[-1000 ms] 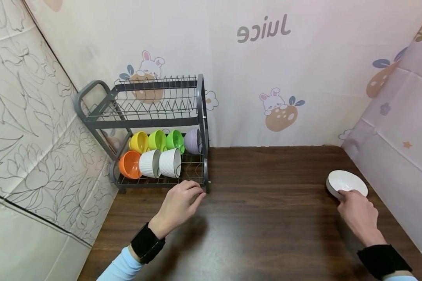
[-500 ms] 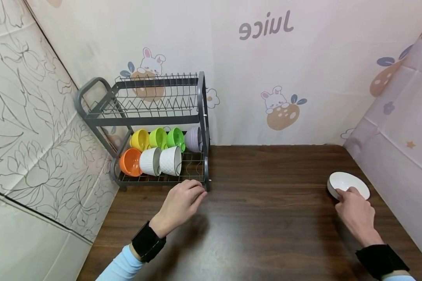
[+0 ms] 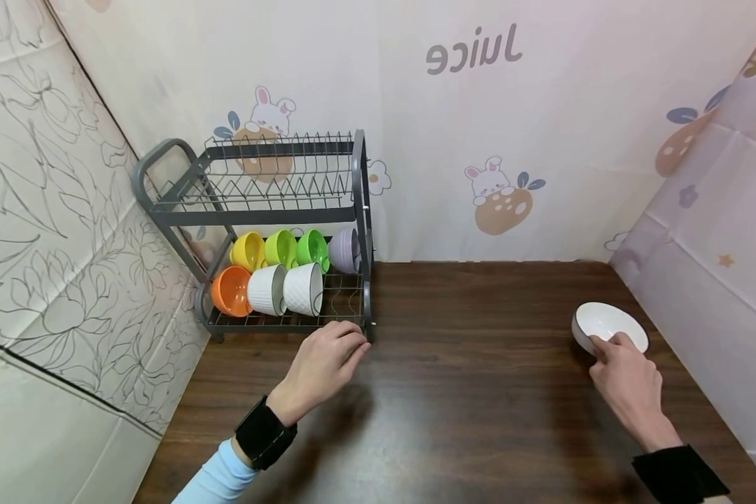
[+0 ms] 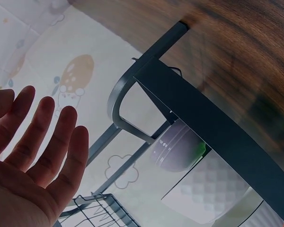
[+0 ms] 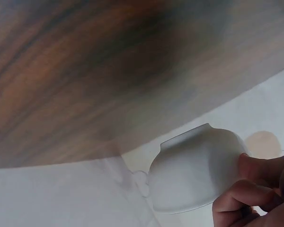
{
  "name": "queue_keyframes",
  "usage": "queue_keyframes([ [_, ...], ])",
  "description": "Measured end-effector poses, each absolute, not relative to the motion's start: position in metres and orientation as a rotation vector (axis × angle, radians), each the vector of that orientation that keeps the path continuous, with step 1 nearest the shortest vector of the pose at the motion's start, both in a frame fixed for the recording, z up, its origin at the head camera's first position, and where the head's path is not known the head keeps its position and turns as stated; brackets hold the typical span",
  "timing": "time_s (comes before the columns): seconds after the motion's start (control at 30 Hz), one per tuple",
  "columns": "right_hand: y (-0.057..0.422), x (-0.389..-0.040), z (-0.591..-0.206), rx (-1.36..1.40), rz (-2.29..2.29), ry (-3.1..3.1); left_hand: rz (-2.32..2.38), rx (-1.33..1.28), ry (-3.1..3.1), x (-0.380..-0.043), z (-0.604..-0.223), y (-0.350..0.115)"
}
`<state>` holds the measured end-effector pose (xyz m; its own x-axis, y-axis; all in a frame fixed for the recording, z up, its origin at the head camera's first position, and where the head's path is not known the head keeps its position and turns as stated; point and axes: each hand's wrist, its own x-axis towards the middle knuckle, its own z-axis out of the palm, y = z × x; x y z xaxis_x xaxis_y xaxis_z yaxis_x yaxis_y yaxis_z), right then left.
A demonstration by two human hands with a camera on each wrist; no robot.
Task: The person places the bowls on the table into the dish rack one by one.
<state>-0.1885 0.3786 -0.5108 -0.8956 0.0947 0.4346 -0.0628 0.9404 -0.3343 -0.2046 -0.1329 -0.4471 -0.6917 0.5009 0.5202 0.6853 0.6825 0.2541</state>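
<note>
My right hand (image 3: 630,388) pinches the near rim of a white bowl (image 3: 605,322) at the right side of the table, with the thumb on one side of its wall and curled fingers on the other. In the right wrist view, the bowl (image 5: 194,175) shows its plain outside and its foot. My left hand (image 3: 321,364) holds nothing and hovers by the front right corner of a grey two-tier dish rack (image 3: 264,217). Its fingers are loosely bent and spread in the left wrist view. On the rack's lower tier sit two white textured bowls (image 3: 304,288) and an orange cup (image 3: 231,291).
Behind them on the lower tier stand a yellow cup (image 3: 248,252), two green cups (image 3: 281,249) and a lilac cup (image 3: 344,250). The upper tier (image 3: 277,185) is bare wire. Printed cloth walls (image 3: 573,140) border the brown wooden table (image 3: 466,364) at back and sides.
My right hand has shifted slightly left together with the white bowl. My left hand stays in place beside the rack.
</note>
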Motion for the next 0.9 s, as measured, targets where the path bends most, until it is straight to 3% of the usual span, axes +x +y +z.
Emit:
queue_keyframes([
  [0.9,0.323,-0.181,-0.468,0.27,0.373,-2.359,-0.637,-0.915,-2.452,-0.204,-0.446,-0.125],
])
